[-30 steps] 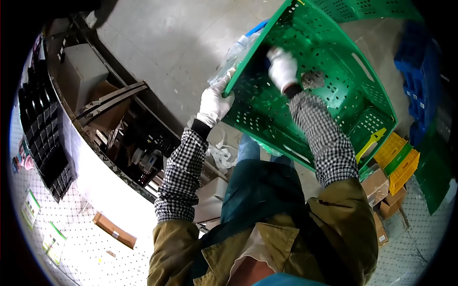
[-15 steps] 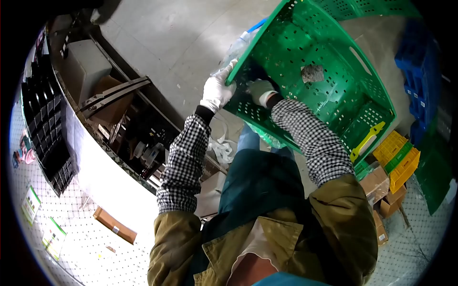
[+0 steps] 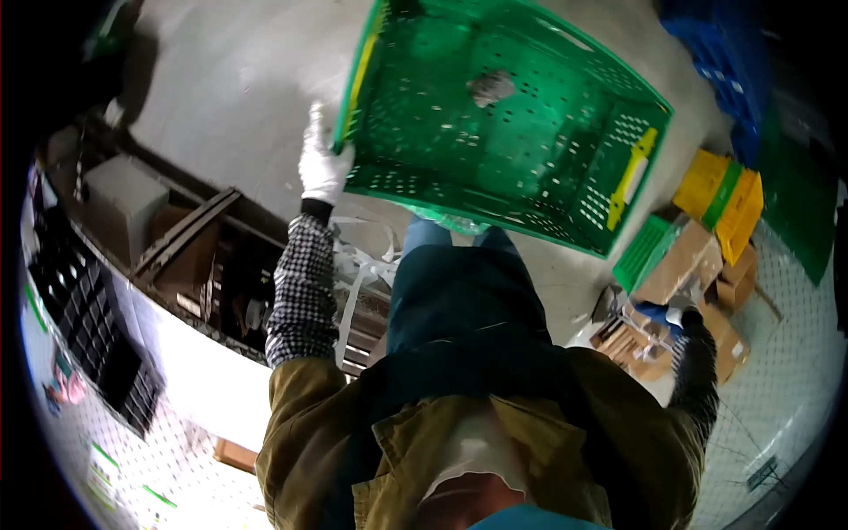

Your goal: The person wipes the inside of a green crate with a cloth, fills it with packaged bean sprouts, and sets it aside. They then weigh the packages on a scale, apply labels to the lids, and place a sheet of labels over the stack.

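A green plastic crate [image 3: 495, 150] with perforated walls stands in front of me, tilted in view, with yellow pieces at its two ends. My left hand [image 3: 323, 163], in a white glove, grips the crate's left rim, the forefinger pointing along the outside. A crumpled grey piece [image 3: 491, 88] lies on the crate's floor. Off to my right, my gloved right hand [image 3: 682, 309] is closed around a dark blue item [image 3: 655, 313] whose kind I cannot make out. It is over cardboard boxes, beside the crate's right end.
Cardboard boxes [image 3: 685, 261], a small green crate [image 3: 645, 252] and a yellow crate [image 3: 720, 199] stand at the right. Blue plastic [image 3: 720, 62] is at the upper right. On the left are a cluttered shelf [image 3: 190, 238] and black trays [image 3: 93, 309]. White strips [image 3: 358, 291] hang near my legs.
My right hand has left the crate's inside and swung right with the dark blue item. My left hand stays at the crate's left rim. The crate appears further left and higher in view.
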Motion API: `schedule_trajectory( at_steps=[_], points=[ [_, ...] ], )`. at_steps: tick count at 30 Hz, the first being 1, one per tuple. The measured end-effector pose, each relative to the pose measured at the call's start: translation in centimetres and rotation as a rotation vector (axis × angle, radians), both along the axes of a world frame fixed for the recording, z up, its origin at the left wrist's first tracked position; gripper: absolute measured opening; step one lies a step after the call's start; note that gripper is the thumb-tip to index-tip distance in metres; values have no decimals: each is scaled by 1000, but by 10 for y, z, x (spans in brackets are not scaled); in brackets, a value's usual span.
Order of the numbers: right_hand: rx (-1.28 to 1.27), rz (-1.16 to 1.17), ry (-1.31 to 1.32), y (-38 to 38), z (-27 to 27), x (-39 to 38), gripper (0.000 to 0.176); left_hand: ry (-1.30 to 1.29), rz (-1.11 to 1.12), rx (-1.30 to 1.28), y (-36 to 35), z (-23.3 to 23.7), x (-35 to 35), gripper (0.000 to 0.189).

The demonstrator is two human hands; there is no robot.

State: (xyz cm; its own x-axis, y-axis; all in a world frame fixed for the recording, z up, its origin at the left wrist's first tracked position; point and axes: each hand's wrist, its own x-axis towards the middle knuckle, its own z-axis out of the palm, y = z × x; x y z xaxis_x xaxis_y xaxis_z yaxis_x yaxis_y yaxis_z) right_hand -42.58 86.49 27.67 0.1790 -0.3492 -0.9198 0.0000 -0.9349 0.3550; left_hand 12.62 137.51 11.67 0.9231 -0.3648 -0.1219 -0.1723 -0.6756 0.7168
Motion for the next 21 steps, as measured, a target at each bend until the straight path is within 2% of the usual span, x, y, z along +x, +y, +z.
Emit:
schedule_trajectory(
  at_steps=[2,3,4,5,6,7,8,9,10,11,12,13,14,15,16,18,20,21],
  points=[
    [-203,-340,-355,-6,7,-18,33,-538,-109,299,-18,18,2,72],
    [-248,-492,-534,-9,5,-19,33,-544,-222,169,-29,32,-3,69],
    [-287,-613,-603,-8,4,-12,34,-546,-343,38,-47,45,-10,67],
    [-311,-715,-650,-5,5,8,32,-520,-507,14,-76,57,-24,60],
    [-337,-815,-702,-1,6,27,31,-334,-610,32,-103,55,-46,53],
    [-271,-795,-979,9,5,54,33,-93,-780,253,-135,79,-66,45],
    [-202,-763,-1257,22,5,85,35,-258,-870,150,-147,37,-98,49],
    [-145,-773,-1424,32,8,120,37,-67,-975,338,-167,45,-125,56],
    [-89,-774,-1592,40,6,153,39,160,-1172,512,-188,56,-146,62],
    [-81,-636,-1704,46,-3,177,39,239,-1282,478,-199,63,-169,59],
    [-70,-494,-1808,50,-13,197,39,27,-1213,13,-190,39,-206,54],
    [30,-403,-1732,53,-30,211,36,79,-1138,-247,-190,48,-233,47],
    [135,-310,-1658,57,-51,223,34,77,-1080,-276,-184,58,-259,42],
    [237,-245,-1436,60,-76,238,35,-21,-1017,-313,-181,74,-277,38],
    [334,-168,-1216,67,-104,249,36,143,-1004,-293,-176,79,-294,38],
    [359,-125,-751,101,-169,258,33,353,-864,-225,-156,78,-317,38],
    [667,-114,-359,126,-214,245,33,351,-661,-93,-132,78,-330,35],
    [799,-140,-576,128,-226,239,30,268,-522,-40,-114,67,-343,32]
  ],
)
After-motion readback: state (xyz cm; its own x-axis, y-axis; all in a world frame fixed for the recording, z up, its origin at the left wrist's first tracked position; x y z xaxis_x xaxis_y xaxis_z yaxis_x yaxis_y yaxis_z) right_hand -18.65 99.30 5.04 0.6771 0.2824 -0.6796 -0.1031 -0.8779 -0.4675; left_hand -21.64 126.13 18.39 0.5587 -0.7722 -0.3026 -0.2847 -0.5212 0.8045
